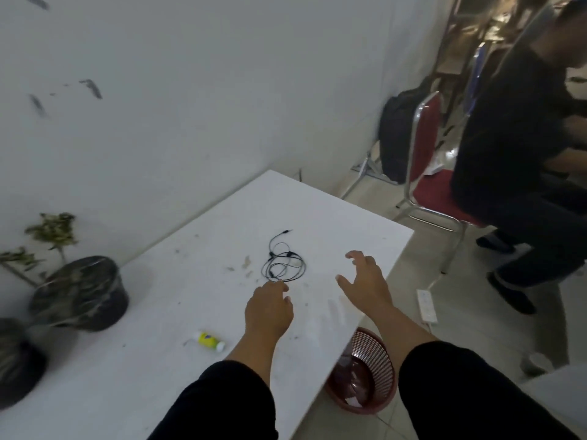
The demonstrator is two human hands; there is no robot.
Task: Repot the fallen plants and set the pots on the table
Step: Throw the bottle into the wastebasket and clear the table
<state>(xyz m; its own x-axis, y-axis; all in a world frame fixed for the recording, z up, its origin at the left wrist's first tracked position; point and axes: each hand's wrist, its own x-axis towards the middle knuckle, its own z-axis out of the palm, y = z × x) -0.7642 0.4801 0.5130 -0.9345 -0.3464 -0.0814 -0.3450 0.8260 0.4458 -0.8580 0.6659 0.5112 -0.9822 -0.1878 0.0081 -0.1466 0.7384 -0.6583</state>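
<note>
A dark pot (79, 293) wrapped in clear film stands at the left of the white table (197, 389), with a leafy plant (52, 231) rising from it beside the wall. A second dark pot (17, 360) is cut off at the left edge. My left hand (268, 308) hovers over the table's middle, fingers curled, holding nothing. My right hand (365, 281) is spread open above the table's right edge, empty. Both hands are far from the pots.
A black earphone cable (284, 260) lies coiled just beyond my left hand. A small yellow bottle (209, 340) lies on the table. A red mesh bin (365, 373) stands under the right edge. A seated person (521, 147) on a red chair (427, 154) is at right; a white power strip (427, 304) lies on the floor.
</note>
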